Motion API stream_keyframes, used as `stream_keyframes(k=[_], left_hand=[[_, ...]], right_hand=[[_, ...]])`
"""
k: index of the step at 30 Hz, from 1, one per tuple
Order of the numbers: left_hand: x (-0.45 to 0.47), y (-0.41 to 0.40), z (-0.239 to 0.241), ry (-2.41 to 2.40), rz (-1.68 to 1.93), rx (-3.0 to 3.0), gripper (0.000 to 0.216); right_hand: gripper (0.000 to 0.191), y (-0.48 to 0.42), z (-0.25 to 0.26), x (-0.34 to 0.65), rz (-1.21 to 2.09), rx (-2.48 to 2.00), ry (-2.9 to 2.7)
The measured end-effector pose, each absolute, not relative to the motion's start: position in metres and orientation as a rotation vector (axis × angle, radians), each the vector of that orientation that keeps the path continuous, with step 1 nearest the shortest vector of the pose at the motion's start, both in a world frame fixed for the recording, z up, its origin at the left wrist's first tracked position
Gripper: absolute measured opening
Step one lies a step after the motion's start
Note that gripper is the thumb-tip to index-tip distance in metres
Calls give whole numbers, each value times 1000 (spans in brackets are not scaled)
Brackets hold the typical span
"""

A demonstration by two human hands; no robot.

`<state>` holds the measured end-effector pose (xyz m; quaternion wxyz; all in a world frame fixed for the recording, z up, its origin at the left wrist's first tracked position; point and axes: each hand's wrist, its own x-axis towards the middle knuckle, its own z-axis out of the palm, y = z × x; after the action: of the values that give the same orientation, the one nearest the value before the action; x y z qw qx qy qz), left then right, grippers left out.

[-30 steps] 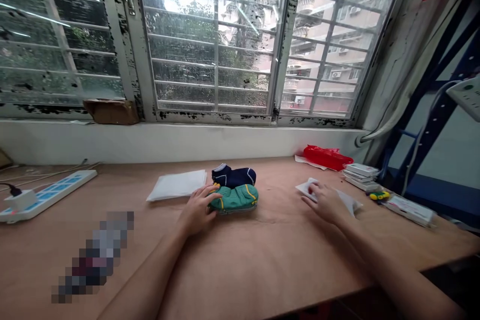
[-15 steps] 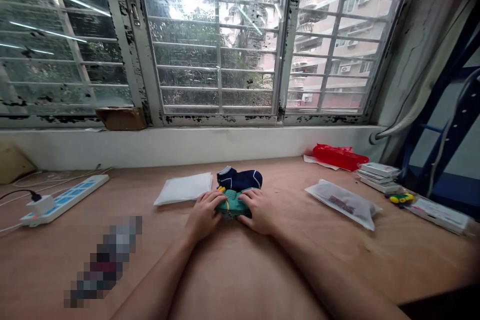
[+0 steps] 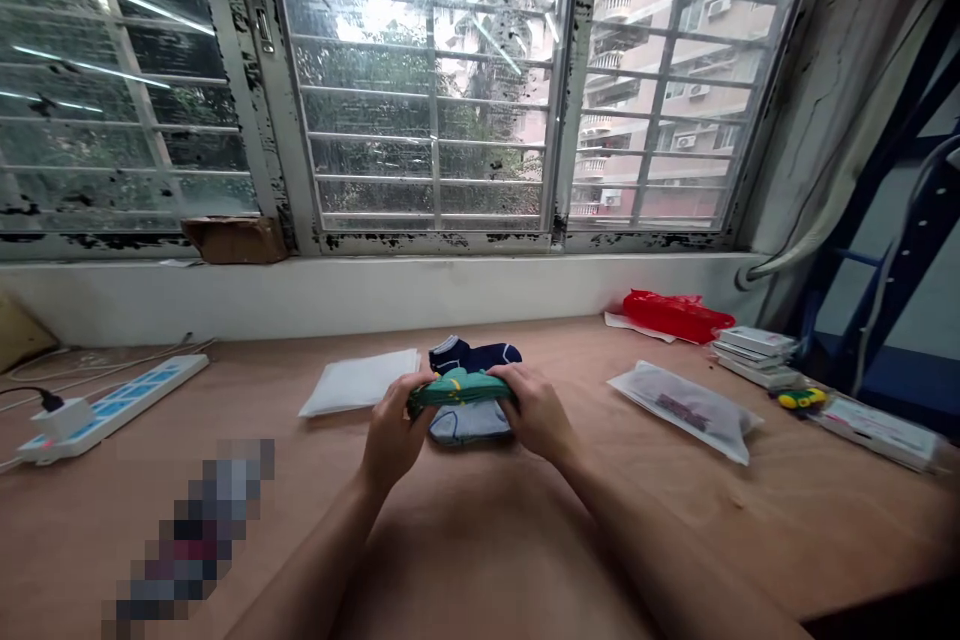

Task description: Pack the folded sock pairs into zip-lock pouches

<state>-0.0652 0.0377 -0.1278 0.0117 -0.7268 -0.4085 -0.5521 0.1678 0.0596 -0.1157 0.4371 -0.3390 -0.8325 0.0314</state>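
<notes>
Between my two hands is a green sock (image 3: pixel 465 388) with a yellow line, lifted a little above the table. My left hand (image 3: pixel 396 428) pinches its left end, thumb below and fingers on top. My right hand (image 3: pixel 541 412) grips the other end in the same way. Under it lies a light grey-blue sock (image 3: pixel 469 423) with a dark line, partly covered. Just behind, a navy sock (image 3: pixel 491 355) with white trim rests on the table. Whether the green sock is one or a folded pair, I cannot tell.
White folded sheets or bags (image 3: pixel 360 382) lie left of the socks. A power strip (image 3: pixel 120 407) with cables sits far left, near a blurred-out object (image 3: pixel 199 530). To the right are a frosted bag (image 3: pixel 682 408), a red plastic bag (image 3: pixel 675 315) and stacked white boxes (image 3: pixel 757 345).
Both hands have raised the green sock off the pile and tilted it, so the grey-blue sock beneath now shows. The view has shifted slightly.
</notes>
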Motion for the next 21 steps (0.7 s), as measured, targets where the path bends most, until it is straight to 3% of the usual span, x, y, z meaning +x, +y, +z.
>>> stream_keyframes(k=[5, 9, 14, 19, 21], left_hand=[[-62, 33, -131, -1380, -2002, -2719, 61], [-60, 32, -129, -1636, -2194, -2754, 35], [-54, 29, -124, -1608, -2922, -2406, 45], [-40, 14, -119, -1571, -2661, -2744, 43], [-35, 7, -118, -1448, -2558, -2836, 46]], right_hand=[[26, 48, -107, 180, 384, -836, -2015], [19, 44, -105, 183, 664, -885, -2040], [19, 41, -108, 178, 1003, -835, -2100], [42, 30, -110, 165, 809, -925, -2111], [42, 25, -109, 161, 723, -887, -2095]])
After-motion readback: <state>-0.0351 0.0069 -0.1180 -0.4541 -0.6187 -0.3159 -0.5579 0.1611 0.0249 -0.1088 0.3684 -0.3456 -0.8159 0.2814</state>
